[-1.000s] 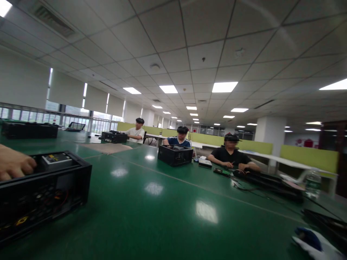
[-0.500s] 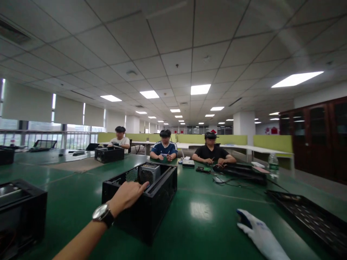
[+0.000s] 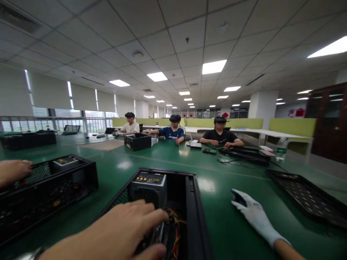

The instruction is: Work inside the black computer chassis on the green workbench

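Computer case [image 3: 189, 202], black, open-topped, lower centre of frame. Left hand [image 3: 119, 231] gripping its near rim, fingers curled. Right hand [image 3: 252, 213], white-gloved, flat on green table [image 3: 217, 173], lower right.

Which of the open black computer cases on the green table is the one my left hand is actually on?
The nearest case, bottom centre: your left hand grips its near edge beside the grey power supply. Another person's hand rests on the left case.
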Demonstrator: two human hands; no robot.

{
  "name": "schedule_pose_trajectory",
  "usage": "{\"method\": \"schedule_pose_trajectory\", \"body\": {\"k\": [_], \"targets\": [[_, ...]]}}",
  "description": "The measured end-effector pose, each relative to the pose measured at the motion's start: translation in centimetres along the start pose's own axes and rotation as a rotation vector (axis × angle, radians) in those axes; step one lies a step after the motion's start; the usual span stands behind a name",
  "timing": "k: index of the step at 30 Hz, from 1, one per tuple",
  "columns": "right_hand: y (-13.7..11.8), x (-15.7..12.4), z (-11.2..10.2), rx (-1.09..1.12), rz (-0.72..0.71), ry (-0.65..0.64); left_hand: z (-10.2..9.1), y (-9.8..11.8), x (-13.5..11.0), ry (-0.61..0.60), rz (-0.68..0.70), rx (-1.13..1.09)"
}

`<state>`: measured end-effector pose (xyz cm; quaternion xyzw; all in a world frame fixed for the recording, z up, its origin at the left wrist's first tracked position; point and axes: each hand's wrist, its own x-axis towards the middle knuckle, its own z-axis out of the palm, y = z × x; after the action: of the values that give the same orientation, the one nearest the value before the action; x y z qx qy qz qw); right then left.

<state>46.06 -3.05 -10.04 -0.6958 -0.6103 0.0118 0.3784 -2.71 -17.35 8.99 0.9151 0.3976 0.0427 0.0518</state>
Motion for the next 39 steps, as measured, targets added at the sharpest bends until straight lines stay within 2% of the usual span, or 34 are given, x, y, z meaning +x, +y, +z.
{"method": "schedule_pose_trajectory", "body": {"k": [2,3,5,6,8,10,12,13,15,18,20,23,25,27,29,31,33,35,37,39], "targets": [[-3.3,-1.9,-1.4,0.034,-0.002,0.079,-1.2,-1.3,-0.4,-0.046,0.170,0.079],[-5.3,-2.9,-2.4,0.057,-0.006,0.110,-1.1,-2.2,-0.2,-0.113,0.287,0.128],[-9.4,-4.7,-5.1,0.132,-0.025,0.123,0.5,-3.9,0.7,-0.242,0.486,0.246],[-11.6,-5.6,-6.6,0.178,-0.044,0.107,1.5,-4.5,1.2,-0.273,0.543,0.314],[-16.2,-7.3,-9.9,0.262,-0.095,0.031,3.2,-5.0,1.9,-0.289,0.577,0.459],[-20.7,-8.9,-12.5,0.334,-0.188,-0.076,3.5,-4.6,2.1,-0.277,0.575,0.557],[-25.2,-10.0,-13.7,0.352,-0.302,-0.212,1.9,-3.8,1.4,-0.218,0.559,0.571],[-27.4,-10.3,-13.6,0.326,-0.361,-0.281,0.5,-3.4,0.6,-0.185,0.522,0.551],[-31.4,-10.4,-11.6,0.209,-0.487,-0.413,-2.8,-2.9,-1.5,-0.149,0.389,0.494],[-36.2,-10.6,-5.2,0.001,-0.651,-0.618,-7.2,-2.5,-4.9,-0.184,0.180,0.383],[-38.6,-11.4,0.0,-0.128,-0.744,-0.746,-8.6,-2.4,-6.6,-0.199,0.114,0.300],[-41.2,-12.6,6.1,-0.276,-0.874,-0.881,-8.3,-2.6,-7.9,-0.187,0.071,0.224],[-42.3,-12.5,7.5,-0.304,-0.937,-0.922,-7.6,-3.0,-8.3,-0.165,0.069,0.214],[-42.5,-11.6,6.1,-0.345,-0.967,-0.914,-7.2,-3.5,-8.4,-0.122,0.103,0.215],[-41.7,-10.3,2.2,-0.398,-0.945,-0.885,-7.2,-3.6,-8.0,-0.071,0.166,0.229],[-39.8,-9.6,-3.2,-0.322,-0.847,-0.824,-7.0,-3.1,-6.6,-0.047,0.244,0.260],[-36.8,-10.4,-8.5,-0.082,-0.672,-0.685,-6.2,-2.1,-4.6,-0.067,0.311,0.297],[-33.0,-12.5,-12.4,0.066,-0.469,-0.442,-4.5,-1.1,-2.5,-0.127,0.298,0.332],[-29.3,-14.7,-14.3,0.056,-0.230,-0.115,-2.4,-0.5,-1.5,-0.167,0.171,0.321],[-26.5,-15.6,-14.0,-0.005,-0.099,0.024,-0.5,-0.2,-2.3,-0.116,0.110,0.184]]}}
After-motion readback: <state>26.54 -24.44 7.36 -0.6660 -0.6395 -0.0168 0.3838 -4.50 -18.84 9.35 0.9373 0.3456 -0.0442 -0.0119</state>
